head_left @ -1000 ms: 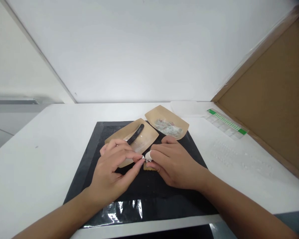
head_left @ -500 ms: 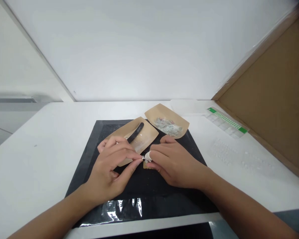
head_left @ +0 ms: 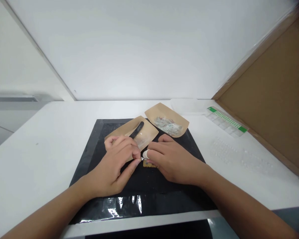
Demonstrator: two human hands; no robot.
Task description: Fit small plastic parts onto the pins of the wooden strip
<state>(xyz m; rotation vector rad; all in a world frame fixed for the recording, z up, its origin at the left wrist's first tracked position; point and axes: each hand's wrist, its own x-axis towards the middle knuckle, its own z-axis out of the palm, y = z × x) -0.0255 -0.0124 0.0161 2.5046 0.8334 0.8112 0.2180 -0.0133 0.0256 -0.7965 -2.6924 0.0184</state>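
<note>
My left hand (head_left: pixel 117 166) pinches a small shiny metal piece (head_left: pixel 142 159) between thumb and index finger. From the other side, the closed fingertips of my right hand (head_left: pixel 170 160) grip the same piece; its exact kind is too small to make out. A white cover (head_left: pixel 145 154) wraps one finger of my right hand. Just under those fingertips lies a small tan piece with a wavy edge (head_left: pixel 149 164), partly hidden. Behind my left hand, a curved black handle (head_left: pixel 137 129) shows over a brown paper tray (head_left: pixel 149 132); its lower end is hidden.
Beneath my hands is a black mat (head_left: pixel 137 189) on a white table (head_left: pixel 35 172). A second paper tray (head_left: pixel 154 109) holds clear plastic packets (head_left: pixel 169 126). To the right are a green-edged clear case (head_left: pixel 226 121), faint clear bits (head_left: pixel 229 152) and a cardboard panel (head_left: pixel 271 93).
My left fingers have curled more and shifted slightly around the metal piece. My right hand has moved a little left, and more of the tan piece shows. The trays stay put.
</note>
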